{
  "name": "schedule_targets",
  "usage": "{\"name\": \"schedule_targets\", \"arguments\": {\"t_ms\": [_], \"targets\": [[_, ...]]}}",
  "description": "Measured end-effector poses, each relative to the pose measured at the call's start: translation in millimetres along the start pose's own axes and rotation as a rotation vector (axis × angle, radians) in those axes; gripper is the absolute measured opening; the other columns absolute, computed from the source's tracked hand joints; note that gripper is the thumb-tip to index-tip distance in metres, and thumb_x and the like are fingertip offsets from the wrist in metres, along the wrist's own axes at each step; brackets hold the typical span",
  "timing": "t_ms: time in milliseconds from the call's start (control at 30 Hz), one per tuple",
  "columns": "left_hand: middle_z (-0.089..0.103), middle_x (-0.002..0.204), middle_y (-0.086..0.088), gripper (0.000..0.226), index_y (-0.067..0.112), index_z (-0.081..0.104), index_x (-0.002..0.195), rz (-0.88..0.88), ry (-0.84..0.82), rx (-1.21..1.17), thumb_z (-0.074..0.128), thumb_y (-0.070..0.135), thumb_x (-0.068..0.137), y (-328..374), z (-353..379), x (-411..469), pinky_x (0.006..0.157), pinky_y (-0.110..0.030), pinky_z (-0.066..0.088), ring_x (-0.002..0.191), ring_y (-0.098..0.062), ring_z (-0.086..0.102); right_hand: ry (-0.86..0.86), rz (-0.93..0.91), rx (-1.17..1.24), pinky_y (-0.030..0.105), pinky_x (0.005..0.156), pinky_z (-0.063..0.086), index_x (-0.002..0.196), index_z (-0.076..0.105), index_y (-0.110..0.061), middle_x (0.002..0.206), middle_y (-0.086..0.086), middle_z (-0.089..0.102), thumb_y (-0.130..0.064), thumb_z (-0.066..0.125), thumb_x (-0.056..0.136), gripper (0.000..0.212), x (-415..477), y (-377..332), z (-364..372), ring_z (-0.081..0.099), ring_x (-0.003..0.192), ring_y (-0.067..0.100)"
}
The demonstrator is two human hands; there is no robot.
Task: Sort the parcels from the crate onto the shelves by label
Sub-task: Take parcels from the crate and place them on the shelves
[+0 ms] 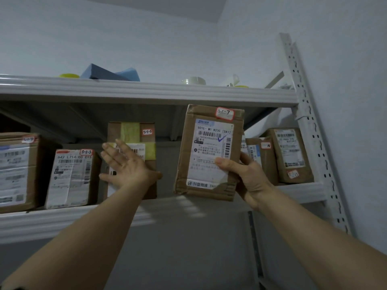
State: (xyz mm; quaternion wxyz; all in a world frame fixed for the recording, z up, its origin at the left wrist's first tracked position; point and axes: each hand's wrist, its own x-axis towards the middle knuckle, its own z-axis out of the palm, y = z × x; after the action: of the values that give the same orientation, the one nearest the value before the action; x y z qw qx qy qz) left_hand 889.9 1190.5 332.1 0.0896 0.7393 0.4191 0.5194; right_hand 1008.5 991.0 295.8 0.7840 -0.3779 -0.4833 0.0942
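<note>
My right hand (245, 174) grips the lower right corner of a brown cardboard parcel (207, 143) tagged 3-1-7, held upright in front of the grey shelf (188, 206). My left hand (123, 164) lies with straight fingers flat against the front of a taller parcel (136, 130) tagged 5-1-6, which stands on the shelf. Left of it stands a parcel (71, 178) tagged 3-1-3. A gap shows on the shelf between the 5-1-6 parcel and the parcels at the right.
Another parcel (16, 170) stands at the far left. Two or more parcels (291, 153) stand at the shelf's right end beside the upright post (314, 132). The upper shelf (146, 88) carries blue foam pieces and small items. A wall closes the right side.
</note>
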Motion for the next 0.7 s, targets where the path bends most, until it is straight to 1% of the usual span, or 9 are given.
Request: {"name": "schedule_targets", "arguments": {"t_ms": [100,200,267,333,400,467,567,700], "targets": [[-0.034,0.151,-0.016,0.144,0.014,-0.030,0.144,0.009,-0.028,-0.030,0.084,0.049,0.062,-2,-2,1,0.112,-0.062,0.007,0.142,-0.034,-0.026,-0.011,0.000,-0.018,0.049,0.083,0.056,0.117,0.061,-0.016,0.104,0.007,0.073,-0.015,0.078,0.055,0.064,3,0,8,0.071,0.094,0.026],[-0.034,0.151,-0.016,0.143,0.016,-0.030,0.144,0.031,-0.027,-0.035,0.083,0.048,0.063,-7,-5,1,0.111,-0.062,0.006,0.141,-0.034,-0.027,-0.032,-0.009,-0.012,0.044,0.078,0.058,0.115,0.061,-0.018,0.102,0.005,0.074,-0.014,0.076,0.056,0.061,6,3,22,0.072,0.089,0.023],[-0.036,0.150,-0.015,0.141,0.019,-0.030,0.144,0.034,-0.025,-0.029,0.083,0.047,0.064,-11,-8,1,0.111,-0.063,0.005,0.141,-0.034,-0.028,-0.041,-0.005,-0.012,0.045,0.081,0.058,0.123,0.057,-0.018,0.101,0.005,0.074,-0.013,0.077,0.056,0.071,10,9,32,0.072,0.091,0.024],[-0.038,0.149,-0.015,0.139,0.024,-0.029,0.145,0.036,-0.027,-0.029,0.083,0.045,0.065,-16,-12,2,0.111,-0.063,0.003,0.140,-0.034,-0.030,-0.040,0.004,-0.005,0.050,0.087,0.054,0.135,0.048,-0.018,0.104,0.008,0.073,-0.013,0.081,0.054,0.087,15,17,41,0.070,0.095,0.026],[-0.039,0.148,-0.015,0.136,0.029,-0.027,0.145,0.048,-0.033,-0.028,0.082,0.045,0.066,-19,-15,2,0.111,-0.063,0.001,0.139,-0.034,-0.032,-0.045,0.002,0.000,0.051,0.093,0.052,0.140,0.043,-0.019,0.106,0.009,0.072,-0.014,0.083,0.052,0.097,19,25,48,0.069,0.099,0.027],[-0.040,0.148,-0.015,0.133,0.033,-0.028,0.145,0.064,-0.042,-0.027,0.080,0.045,0.068,-23,-16,4,0.111,-0.063,-0.001,0.138,-0.033,-0.034,-0.049,-0.003,0.006,0.050,0.093,0.052,0.139,0.042,-0.021,0.105,0.008,0.073,-0.014,0.082,0.052,0.096,22,31,55,0.069,0.099,0.026],[-0.041,0.147,-0.015,0.126,0.037,-0.028,0.144,0.082,-0.033,-0.033,0.076,0.041,0.074,-29,-17,6,0.110,-0.062,-0.005,0.137,-0.033,-0.035,-0.062,-0.009,-0.001,0.046,0.089,0.055,0.136,0.045,-0.024,0.105,0.007,0.073,-0.013,0.080,0.056,0.088,25,40,64,0.069,0.099,0.025],[-0.041,0.147,-0.016,0.117,0.039,-0.026,0.145,0.090,-0.014,-0.034,0.072,0.035,0.080,-36,-17,8,0.110,-0.061,-0.005,0.138,-0.033,-0.035,-0.042,-0.015,0.027,0.043,0.088,0.055,0.131,0.048,-0.027,0.106,0.004,0.072,-0.013,0.077,0.060,0.079,26,47,71,0.068,0.099,0.023]]}}
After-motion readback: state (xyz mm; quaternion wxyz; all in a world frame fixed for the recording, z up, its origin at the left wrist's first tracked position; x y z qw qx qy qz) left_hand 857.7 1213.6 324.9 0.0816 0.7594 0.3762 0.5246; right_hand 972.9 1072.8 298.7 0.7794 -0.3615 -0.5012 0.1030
